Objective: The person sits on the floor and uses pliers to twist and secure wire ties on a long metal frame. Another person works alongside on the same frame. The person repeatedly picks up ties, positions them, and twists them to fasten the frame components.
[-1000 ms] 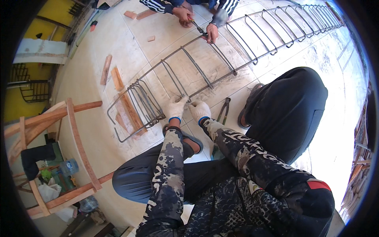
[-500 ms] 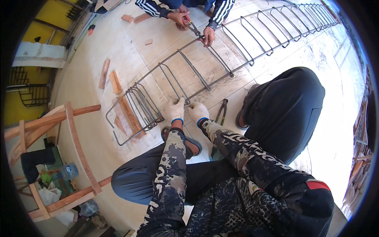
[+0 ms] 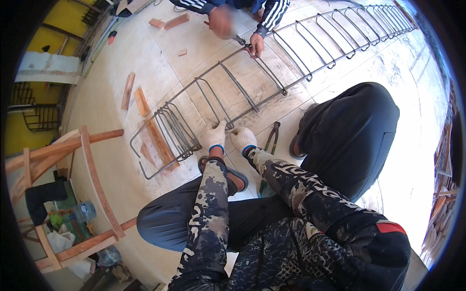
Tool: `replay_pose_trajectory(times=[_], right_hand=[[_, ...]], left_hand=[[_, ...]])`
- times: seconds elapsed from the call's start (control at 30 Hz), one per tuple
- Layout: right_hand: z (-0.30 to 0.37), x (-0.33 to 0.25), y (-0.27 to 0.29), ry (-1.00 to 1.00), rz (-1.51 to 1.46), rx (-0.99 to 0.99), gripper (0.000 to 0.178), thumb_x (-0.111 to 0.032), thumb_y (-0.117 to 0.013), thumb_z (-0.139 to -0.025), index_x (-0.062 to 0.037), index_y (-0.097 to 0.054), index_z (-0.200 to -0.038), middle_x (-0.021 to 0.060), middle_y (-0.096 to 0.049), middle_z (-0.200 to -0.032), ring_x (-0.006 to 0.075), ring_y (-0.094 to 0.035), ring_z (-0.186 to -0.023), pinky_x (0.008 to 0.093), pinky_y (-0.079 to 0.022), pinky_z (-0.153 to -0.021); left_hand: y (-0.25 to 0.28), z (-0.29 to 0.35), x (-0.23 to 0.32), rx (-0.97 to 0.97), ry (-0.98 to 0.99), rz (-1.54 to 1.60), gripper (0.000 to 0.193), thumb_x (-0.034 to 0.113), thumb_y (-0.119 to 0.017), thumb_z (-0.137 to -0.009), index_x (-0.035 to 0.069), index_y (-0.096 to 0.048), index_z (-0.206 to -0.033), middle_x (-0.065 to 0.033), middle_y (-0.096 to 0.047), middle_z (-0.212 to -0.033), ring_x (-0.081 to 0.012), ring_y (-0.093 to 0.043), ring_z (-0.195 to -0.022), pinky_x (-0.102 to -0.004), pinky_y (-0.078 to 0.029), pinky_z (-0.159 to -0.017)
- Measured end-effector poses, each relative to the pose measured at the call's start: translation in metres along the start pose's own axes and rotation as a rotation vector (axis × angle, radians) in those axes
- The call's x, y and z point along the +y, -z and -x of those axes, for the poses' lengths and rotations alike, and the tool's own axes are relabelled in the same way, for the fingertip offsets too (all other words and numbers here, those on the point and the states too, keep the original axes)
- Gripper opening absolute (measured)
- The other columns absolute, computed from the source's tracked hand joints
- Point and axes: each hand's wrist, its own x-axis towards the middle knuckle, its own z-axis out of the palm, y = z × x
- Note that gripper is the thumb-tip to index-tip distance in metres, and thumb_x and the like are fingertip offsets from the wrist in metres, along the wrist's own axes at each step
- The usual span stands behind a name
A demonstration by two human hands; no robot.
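Note:
A long steel rebar cage (image 3: 255,107) of rods and bent stirrups lies slantwise across the floor. Both my hands wear white knit gloves and meet at its near rod. My left hand (image 3: 213,135) has its fingers closed on the rod where a stirrup (image 3: 211,97) joins it. Just to the right, my right hand (image 3: 242,138) is closed at the same joint; whatever lies between its fingertips is hidden. Pincers (image 3: 274,135) rest on the tiles beyond my right hand. Several loose stirrups (image 3: 177,128) are bunched at the cage's left end.
Across the cage, a co-worker's hand (image 3: 257,44) holds the far rod, with pincers (image 3: 240,40) at it. Wood pieces (image 3: 128,90) lie on the floor at left. A wooden frame (image 3: 99,179) stands at lower left. My bent knee (image 3: 359,126) rises at right.
The co-worker's hand on the pincers has shifted and is now blurred. My own hands stay at the same joint, barely moved.

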Motion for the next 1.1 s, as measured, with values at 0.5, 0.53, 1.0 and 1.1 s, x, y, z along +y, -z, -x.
replay_pose_trajectory(times=[0.5,0.53,1.0,1.1], right_hand=[[0.002,-0.004,0.001,-0.050,-0.036,-0.009,0.038,-0.036,-0.070,-0.091,-0.0052,-0.085,-0.107,0.0239,-0.080,-0.105,0.0425,-0.076,-0.105,0.0488,-0.059,-0.096],[0.001,-0.005,0.001,-0.050,-0.074,-0.025,0.038,-0.035,-0.070,-0.091,-0.0040,-0.085,-0.107,0.0248,-0.080,-0.105,0.0427,-0.076,-0.105,0.0487,-0.059,-0.096],[0.008,-0.045,0.041,0.081,-0.252,-0.044,0.035,-0.028,-0.073,-0.087,0.0032,-0.082,-0.099,0.0254,-0.079,-0.093,0.0350,-0.078,-0.091,0.0432,-0.059,-0.084],[-0.004,-0.044,0.048,0.134,-0.165,-0.051,0.036,-0.031,-0.074,-0.087,0.0019,-0.082,-0.098,0.0257,-0.078,-0.092,0.0370,-0.078,-0.090,0.0445,-0.059,-0.084]], left_hand=[[-0.009,-0.002,-0.020,0.043,-0.048,0.196,0.040,0.043,-0.088,-0.085,0.010,-0.084,-0.107,-0.0084,-0.084,-0.101,-0.0241,-0.078,-0.094,-0.0396,-0.058,-0.089],[-0.011,-0.002,-0.018,0.025,-0.041,0.242,0.040,0.044,-0.088,-0.085,0.010,-0.084,-0.106,-0.0076,-0.084,-0.100,-0.0234,-0.078,-0.093,-0.0396,-0.059,-0.087],[-0.019,0.002,-0.026,0.105,-0.183,0.379,0.019,0.023,-0.085,-0.093,0.005,-0.080,-0.100,-0.0086,-0.077,-0.085,-0.0173,-0.074,-0.072,-0.0342,-0.061,-0.063],[-0.023,-0.006,-0.039,0.115,-0.310,0.400,0.019,0.022,-0.083,-0.095,0.005,-0.081,-0.103,-0.0098,-0.079,-0.090,-0.0183,-0.077,-0.075,-0.0342,-0.062,-0.067]])
